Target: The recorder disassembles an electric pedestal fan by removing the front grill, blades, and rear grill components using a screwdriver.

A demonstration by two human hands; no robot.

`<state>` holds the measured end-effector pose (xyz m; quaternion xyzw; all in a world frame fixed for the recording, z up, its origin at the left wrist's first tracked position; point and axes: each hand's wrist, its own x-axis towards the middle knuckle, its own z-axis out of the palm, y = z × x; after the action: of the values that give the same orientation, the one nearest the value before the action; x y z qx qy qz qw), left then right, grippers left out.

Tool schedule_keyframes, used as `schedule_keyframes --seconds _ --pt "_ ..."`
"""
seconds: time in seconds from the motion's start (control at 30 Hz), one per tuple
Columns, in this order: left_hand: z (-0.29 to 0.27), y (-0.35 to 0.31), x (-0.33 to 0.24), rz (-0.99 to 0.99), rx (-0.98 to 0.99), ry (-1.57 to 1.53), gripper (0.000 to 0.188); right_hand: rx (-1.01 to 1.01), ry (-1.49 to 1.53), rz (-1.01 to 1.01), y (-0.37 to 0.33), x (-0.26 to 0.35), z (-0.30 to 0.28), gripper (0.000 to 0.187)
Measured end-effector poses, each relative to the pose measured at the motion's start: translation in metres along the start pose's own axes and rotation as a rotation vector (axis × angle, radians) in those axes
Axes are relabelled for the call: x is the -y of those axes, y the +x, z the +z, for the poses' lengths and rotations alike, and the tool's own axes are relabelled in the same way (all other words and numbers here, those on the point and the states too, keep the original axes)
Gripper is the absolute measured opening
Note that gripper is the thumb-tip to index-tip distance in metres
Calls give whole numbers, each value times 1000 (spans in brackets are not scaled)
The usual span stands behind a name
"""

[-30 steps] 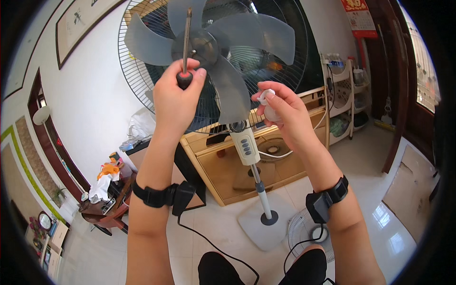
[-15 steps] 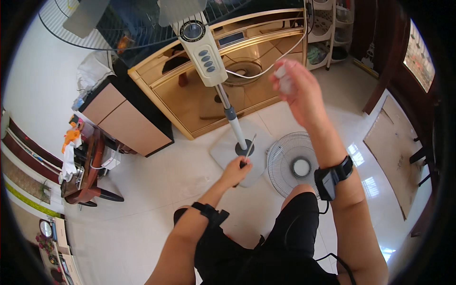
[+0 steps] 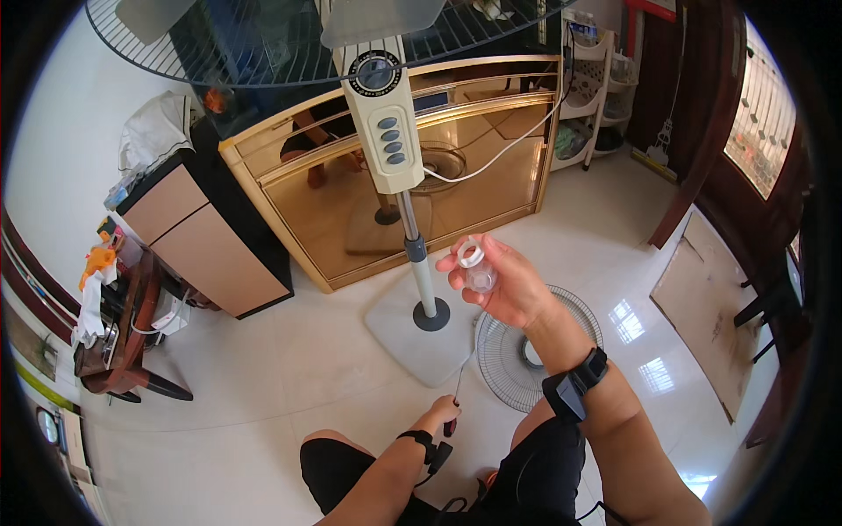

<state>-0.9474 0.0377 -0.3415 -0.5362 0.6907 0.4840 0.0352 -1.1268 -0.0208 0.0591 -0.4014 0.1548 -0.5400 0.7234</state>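
Low between the knees, the left hand [image 3: 443, 410] is curled around a screwdriver [image 3: 450, 429], dark handle in the fist and thin shaft pointing away from the body; it looks stiff and fairly light, best gripped by the handle. Farther out, the right hand [image 3: 509, 285] has its thumb and fingers bent round a small clear container [image 3: 480, 279] with a white ring [image 3: 470, 254] at its near end, held above the floor beside the fan's pole [image 3: 423, 280]. It is probably light, smooth and a little slippery (if thin plastic, it may give when squeezed), so the sides just below the ring seem the surest hold. Whether anything is inside, I cannot tell. Beyond, beside the gold-framed cabinet [image 3: 342, 273], a white tiered rack [image 3: 598, 92] has something green in its lowest basket.
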Motion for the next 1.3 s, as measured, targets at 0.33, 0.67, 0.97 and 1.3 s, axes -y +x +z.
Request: schedule_keyframes --seconds 0.33,0.67,0.97,1.3 --pt "22 18 38 9 112 240 23 98 62 -20 13 -3 3 35" --pt "-55 4 -27 251 -20 256 39 -67 -287 -299 31 26 27 37" --pt "-213 -118 -132 -3 123 -205 33 -54 -443 -302 49 92 95 33" --pt "-333 -332 -317 380 -256 -550 20 22 -509 31 4 155 168 33"
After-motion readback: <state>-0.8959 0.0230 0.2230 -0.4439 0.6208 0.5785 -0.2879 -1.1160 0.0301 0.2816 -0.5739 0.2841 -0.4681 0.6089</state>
